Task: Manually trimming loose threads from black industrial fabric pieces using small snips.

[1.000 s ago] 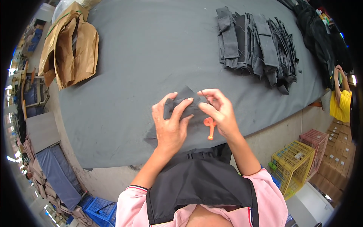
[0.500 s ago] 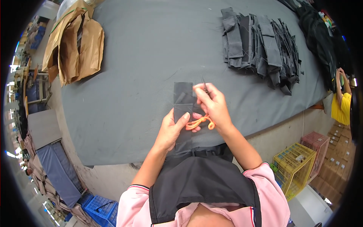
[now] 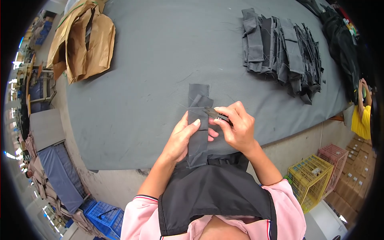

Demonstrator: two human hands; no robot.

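My left hand grips a dark grey fabric strip, thumb on top and fingers behind. The strip runs from the table edge near my apron up onto the grey table cover, with a small folded flap near its far end. Small black thread snips are closed in my right hand. Their tips lie against the strip's right edge, just below the flap. Loose thread ends stick out from the strip around there. Part of the snips is hidden by my fingers.
A pile of similar dark strips lies at the far right. An open brown paper bag stands at the far left. Beside the table are a yellow crate, a pink crate and a blue crate. Someone in a yellow shirt is at the right.
My right hand has turned and lowered, bringing the snips onto the strip's edge. The orange cord that hung from that hand is out of sight. The flap now sticks out to the right.
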